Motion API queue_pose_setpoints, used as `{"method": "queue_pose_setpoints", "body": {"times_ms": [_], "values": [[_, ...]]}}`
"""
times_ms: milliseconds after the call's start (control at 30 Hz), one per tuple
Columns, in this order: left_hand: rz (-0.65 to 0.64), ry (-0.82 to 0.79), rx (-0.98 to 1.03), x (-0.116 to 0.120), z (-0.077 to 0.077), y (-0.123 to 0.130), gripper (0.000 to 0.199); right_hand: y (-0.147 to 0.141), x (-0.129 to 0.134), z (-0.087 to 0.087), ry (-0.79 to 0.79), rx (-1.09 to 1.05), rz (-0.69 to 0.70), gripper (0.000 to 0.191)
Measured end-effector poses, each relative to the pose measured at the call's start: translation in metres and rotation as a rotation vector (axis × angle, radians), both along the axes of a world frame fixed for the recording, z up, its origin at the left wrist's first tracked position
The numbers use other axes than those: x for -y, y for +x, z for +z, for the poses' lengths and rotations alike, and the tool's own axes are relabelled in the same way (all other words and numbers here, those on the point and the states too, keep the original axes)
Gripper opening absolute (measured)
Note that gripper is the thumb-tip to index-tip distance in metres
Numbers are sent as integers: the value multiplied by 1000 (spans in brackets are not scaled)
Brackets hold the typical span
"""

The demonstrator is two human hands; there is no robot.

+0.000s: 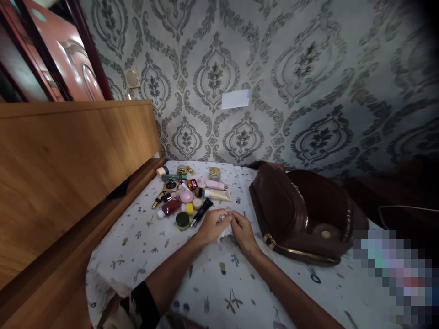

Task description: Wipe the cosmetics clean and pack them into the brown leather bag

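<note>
My left hand (213, 225) and my right hand (242, 228) meet over the patterned white cloth (219, 274), fingertips pinched together. Something small and whitish shows under the fingers, too unclear to name. Just left of my left hand lies a black tube (202, 212). Beyond it are a dark green round jar (182, 220), a bottle of red liquid (170, 207), a pink round case (186, 196), a cream tube (219, 195), a pink tube (214, 184) and a gold-lidded jar (214, 173). To the right of my right hand stands an open brown bag (281, 205).
A wooden board (78, 164) runs along the left side. Patterned wallpaper (216, 73) covers the wall behind, with a white card (236, 99) on it. At the far right a white cable (404, 208) crosses a dark area, above a blurred patch.
</note>
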State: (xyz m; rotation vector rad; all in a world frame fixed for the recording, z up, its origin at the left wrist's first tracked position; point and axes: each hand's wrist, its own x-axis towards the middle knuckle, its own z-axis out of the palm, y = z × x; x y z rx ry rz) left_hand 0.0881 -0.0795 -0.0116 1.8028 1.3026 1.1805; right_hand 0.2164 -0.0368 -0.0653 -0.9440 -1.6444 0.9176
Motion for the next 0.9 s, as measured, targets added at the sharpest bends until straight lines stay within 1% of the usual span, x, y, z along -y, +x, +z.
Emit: {"method": "queue_pose_setpoints", "body": {"times_ms": [333,533,767,833,900], "values": [[28,45,-14,3,1,-1,25,1,1,5,-10,16,11,30],[50,61,-46,7,1,0,29,-1,2,6,0,0,24,29],[72,84,-92,8,-1,2,29,-3,-1,6,-6,-27,0,31],[87,90,-108,9,1,4,29,-3,0,7,-13,-38,-2,33],[111,100,-128,9,7,3,26,-3,1,8,-29,-51,4,35]]}}
